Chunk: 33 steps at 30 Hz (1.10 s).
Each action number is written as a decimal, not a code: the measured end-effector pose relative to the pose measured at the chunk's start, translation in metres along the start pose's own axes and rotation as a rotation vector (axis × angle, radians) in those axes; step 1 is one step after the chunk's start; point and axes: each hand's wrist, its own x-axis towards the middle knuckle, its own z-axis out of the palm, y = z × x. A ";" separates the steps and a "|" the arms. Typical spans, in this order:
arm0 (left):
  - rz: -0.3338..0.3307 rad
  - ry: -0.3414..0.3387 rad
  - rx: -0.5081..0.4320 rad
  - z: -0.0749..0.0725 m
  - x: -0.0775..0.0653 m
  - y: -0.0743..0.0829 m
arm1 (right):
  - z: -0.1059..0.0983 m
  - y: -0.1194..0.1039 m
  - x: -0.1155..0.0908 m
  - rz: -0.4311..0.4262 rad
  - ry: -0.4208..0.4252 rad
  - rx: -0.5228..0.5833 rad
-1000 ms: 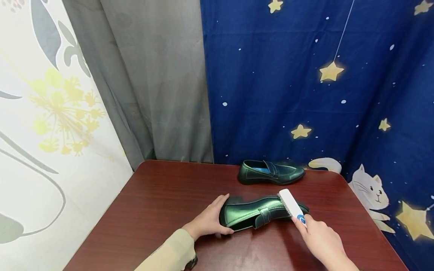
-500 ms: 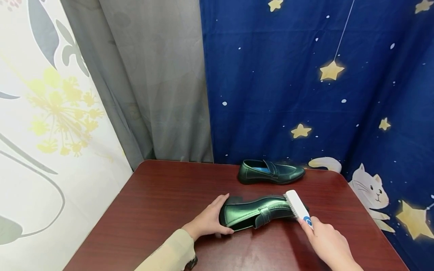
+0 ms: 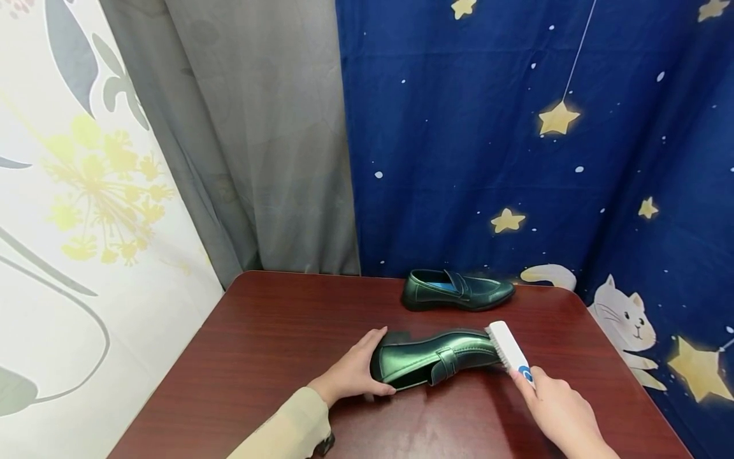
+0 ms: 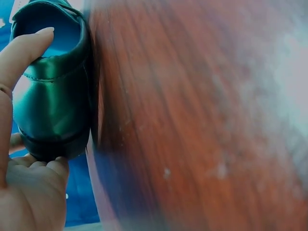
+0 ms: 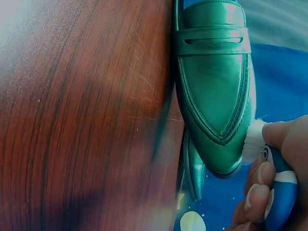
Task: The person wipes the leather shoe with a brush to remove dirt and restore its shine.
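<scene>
A dark green leather loafer [image 3: 413,358] lies on its side on the table, its opening toward me and its toe to the right. My left hand [image 3: 357,370] grips the heel end; in the left wrist view the thumb [image 4: 30,50] reaches into the opening while the other fingers bend round the heel. My right hand [image 3: 559,408] holds a white brush [image 3: 510,349] with a blue mark by its handle. The bristles [image 5: 253,140] touch the side of the toe in the right wrist view. Part of the toe is hidden behind the brush in the head view.
A matching loafer [image 3: 459,290] stands upright at the back edge of the reddish-brown table [image 3: 275,325]. Behind the table hang a grey curtain [image 3: 287,140] and a blue star-patterned curtain [image 3: 447,140]. A white floral panel [image 3: 103,306] is at the left.
My right hand has moved the brush rightward along the shoe toward the toe tip. The left hand and the gripped loafer stay in place.
</scene>
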 end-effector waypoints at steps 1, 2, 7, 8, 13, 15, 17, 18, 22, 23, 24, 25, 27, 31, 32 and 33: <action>0.001 0.002 0.001 0.000 0.000 0.000 | 0.000 0.000 0.000 -0.002 0.006 -0.001; 0.002 0.004 0.001 0.000 0.000 0.001 | 0.000 0.000 0.000 -0.002 0.011 -0.001; -0.008 0.018 0.017 0.000 -0.001 0.002 | 0.001 0.000 0.000 -0.010 0.044 0.000; -0.009 0.022 0.022 0.000 -0.001 0.002 | 0.002 0.000 0.000 -0.011 0.049 0.003; 0.002 0.047 0.050 0.002 0.000 0.002 | 0.002 -0.001 0.001 -0.006 0.043 0.004; 0.007 0.056 0.058 0.003 0.000 0.002 | 0.003 -0.001 0.002 -0.006 0.048 0.005; 0.009 0.063 0.065 0.003 0.001 0.001 | 0.003 -0.001 0.002 -0.008 0.057 0.005; 0.009 0.066 0.065 0.004 0.001 0.001 | 0.004 -0.001 0.003 -0.008 0.060 0.005; 0.007 0.071 0.062 0.005 0.001 0.001 | 0.005 0.000 0.005 -0.005 0.062 0.006; 0.008 0.073 0.062 0.005 0.001 0.001 | 0.005 0.000 0.006 -0.003 0.059 0.008; 0.010 0.075 0.061 0.005 0.001 0.001 | 0.005 0.000 0.006 -0.002 0.059 0.011; 0.012 0.079 0.062 0.005 0.001 0.001 | 0.005 -0.001 0.006 -0.003 0.060 0.013; 0.016 0.086 0.067 0.004 0.002 0.002 | 0.006 -0.001 0.008 -0.002 0.066 0.015; 0.025 0.102 0.074 0.003 0.004 0.002 | 0.005 -0.002 0.011 -0.012 0.090 0.013; 0.027 0.103 0.074 0.003 0.004 0.002 | 0.005 -0.002 0.011 -0.012 0.095 0.012; 0.031 0.104 0.074 0.003 0.005 0.002 | 0.005 -0.001 0.012 -0.011 0.101 0.011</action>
